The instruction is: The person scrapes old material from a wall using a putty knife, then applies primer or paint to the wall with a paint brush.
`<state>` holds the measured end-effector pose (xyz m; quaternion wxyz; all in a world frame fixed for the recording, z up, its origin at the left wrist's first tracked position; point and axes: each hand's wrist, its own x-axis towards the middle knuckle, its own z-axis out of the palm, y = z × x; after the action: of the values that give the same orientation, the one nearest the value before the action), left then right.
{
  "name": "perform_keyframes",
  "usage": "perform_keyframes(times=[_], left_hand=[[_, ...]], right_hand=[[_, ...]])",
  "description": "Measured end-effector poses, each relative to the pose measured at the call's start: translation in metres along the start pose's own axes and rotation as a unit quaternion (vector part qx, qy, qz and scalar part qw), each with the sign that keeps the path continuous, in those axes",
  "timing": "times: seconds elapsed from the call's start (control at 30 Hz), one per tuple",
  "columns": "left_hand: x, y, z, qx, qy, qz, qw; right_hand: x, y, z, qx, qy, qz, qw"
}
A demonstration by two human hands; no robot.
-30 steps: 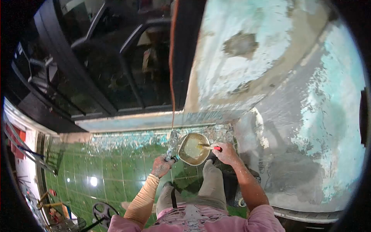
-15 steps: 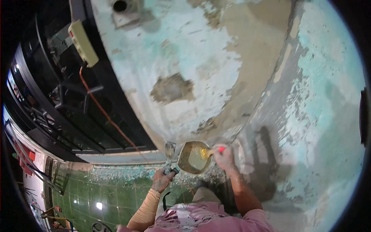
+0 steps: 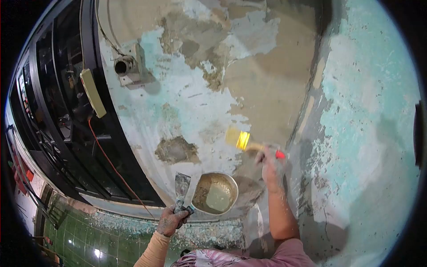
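Note:
My left hand [image 3: 171,220] grips a metal scraper [image 3: 181,184] and the handle of a small pan [image 3: 215,193] together; the pan holds a pale liquid and sits close to the wall. My right hand [image 3: 270,165] is raised and holds a paintbrush [image 3: 243,141] by its red-tipped handle. The brush's yellow-banded bristles point left and lie against the peeling turquoise wall [image 3: 195,102], above the pan. A bare grey patch [image 3: 175,150] lies left of the brush.
A dark window frame [image 3: 58,129] with glass runs down the left. A cream power strip [image 3: 92,92] with an orange cable [image 3: 113,167] hangs there, beside a wall pipe fitting [image 3: 126,66]. Green floor tiles [image 3: 80,242] littered with paint flakes lie below.
My right hand lifted the brush out of the pan and up to the wall. My view tilted upward, and the left hand kept the pan and scraper.

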<state>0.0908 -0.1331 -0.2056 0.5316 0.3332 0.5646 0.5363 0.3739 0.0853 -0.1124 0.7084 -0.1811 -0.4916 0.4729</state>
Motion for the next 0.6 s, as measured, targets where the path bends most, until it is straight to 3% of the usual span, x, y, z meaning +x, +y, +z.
perform_keyframes(times=[0.13, 0.23, 0.4, 0.43, 0.53, 0.6], left_hand=[[0.009, 0.035, 0.024, 0.016, 0.01, 0.028, 0.999], [0.015, 0.049, 0.033, -0.001, -0.007, 0.031, 0.999], [0.011, 0.06, 0.033, 0.0, 0.002, 0.024, 1.0], [0.013, 0.057, 0.032, -0.003, 0.002, 0.02, 1.0], [0.02, 0.052, 0.033, -0.008, -0.001, 0.013, 1.0], [0.02, 0.056, 0.036, -0.009, -0.003, 0.019, 1.0]], right_hand=[[0.083, -0.055, 0.075, 0.021, -0.041, -0.097, 0.994], [0.13, -0.067, 0.101, -0.04, -0.08, -0.146, 0.985], [0.175, -0.076, 0.06, -0.016, -0.018, -0.25, 0.968], [0.172, -0.072, 0.051, -0.012, 0.004, -0.258, 0.966], [0.131, -0.025, 0.061, -0.063, -0.129, -0.174, 0.974], [0.123, -0.023, 0.055, -0.059, -0.115, -0.159, 0.979]])
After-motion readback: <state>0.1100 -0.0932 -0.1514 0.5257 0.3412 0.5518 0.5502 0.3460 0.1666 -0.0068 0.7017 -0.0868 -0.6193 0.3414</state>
